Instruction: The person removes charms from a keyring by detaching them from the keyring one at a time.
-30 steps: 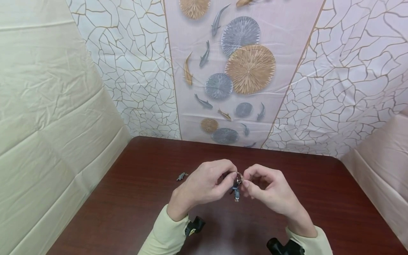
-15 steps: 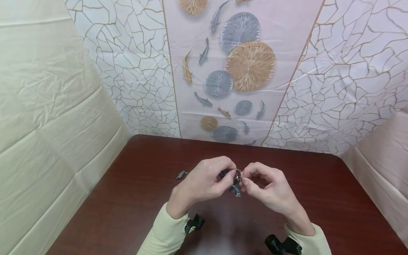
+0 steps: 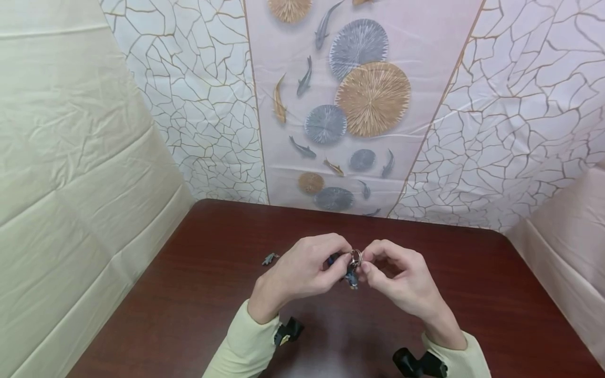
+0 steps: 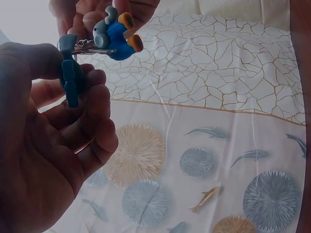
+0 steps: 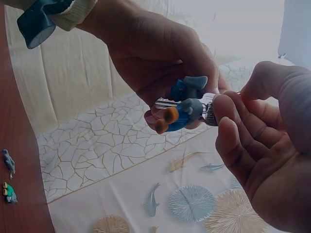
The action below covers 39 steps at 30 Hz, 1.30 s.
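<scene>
Over the dark red table, both hands meet at a metal key ring (image 3: 356,258). My left hand (image 3: 309,268) pinches it from one side, with a dark blue-teal figurine (image 4: 72,73) also between its thumb and fingers. On the other side, the thumb and index finger of my right hand (image 3: 402,275) pinch the ring's edge. A small grey animal figurine (image 4: 119,36) in blue clothes with orange feet hangs by a short chain at the ring. In the head view, the left fingers partly hide the dark blue-teal one.
A grey figurine charm (image 3: 269,259) lies on the table (image 3: 227,231) left of the hands. Near it, in the right wrist view, lies a figurine with green and yellow parts (image 5: 8,192). Patterned cloth (image 3: 326,173) hangs behind the table.
The hanging figurine has swung and risen slightly below the ring. More of the ring shows between the fingertips. Both hands stay almost in place and keep their pinch.
</scene>
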Tool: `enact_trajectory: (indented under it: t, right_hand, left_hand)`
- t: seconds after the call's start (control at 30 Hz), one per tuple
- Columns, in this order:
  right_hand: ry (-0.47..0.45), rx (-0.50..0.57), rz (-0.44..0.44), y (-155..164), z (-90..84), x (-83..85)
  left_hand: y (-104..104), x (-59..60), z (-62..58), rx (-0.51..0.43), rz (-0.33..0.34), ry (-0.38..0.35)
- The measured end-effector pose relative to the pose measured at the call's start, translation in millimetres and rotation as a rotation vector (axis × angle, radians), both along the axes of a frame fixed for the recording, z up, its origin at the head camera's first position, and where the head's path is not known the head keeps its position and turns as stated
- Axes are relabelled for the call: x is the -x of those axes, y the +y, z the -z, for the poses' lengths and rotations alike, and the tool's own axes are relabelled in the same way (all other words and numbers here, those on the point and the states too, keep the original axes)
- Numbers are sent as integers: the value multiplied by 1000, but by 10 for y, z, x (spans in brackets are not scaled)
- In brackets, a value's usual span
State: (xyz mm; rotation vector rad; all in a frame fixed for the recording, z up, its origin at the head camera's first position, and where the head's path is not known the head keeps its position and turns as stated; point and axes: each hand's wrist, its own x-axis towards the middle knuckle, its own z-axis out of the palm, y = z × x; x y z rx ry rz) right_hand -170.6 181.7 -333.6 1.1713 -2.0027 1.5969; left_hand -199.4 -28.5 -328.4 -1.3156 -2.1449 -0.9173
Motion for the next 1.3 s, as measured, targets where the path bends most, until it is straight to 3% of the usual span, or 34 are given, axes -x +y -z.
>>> enact_trajectory:
  t: [0.33,1.03,1.3]
  right_hand:
    - [104,40,10,-31,-3,34]
    - [223,69,48,-60,-2,33]
    - [368,141,18,-126,-72,15]
  left_hand:
    - [-13,7,-24,23,-5,15]
    - [-7,-32,-17,11,21,23]
    - [2,-37,-23,-41,80,-16]
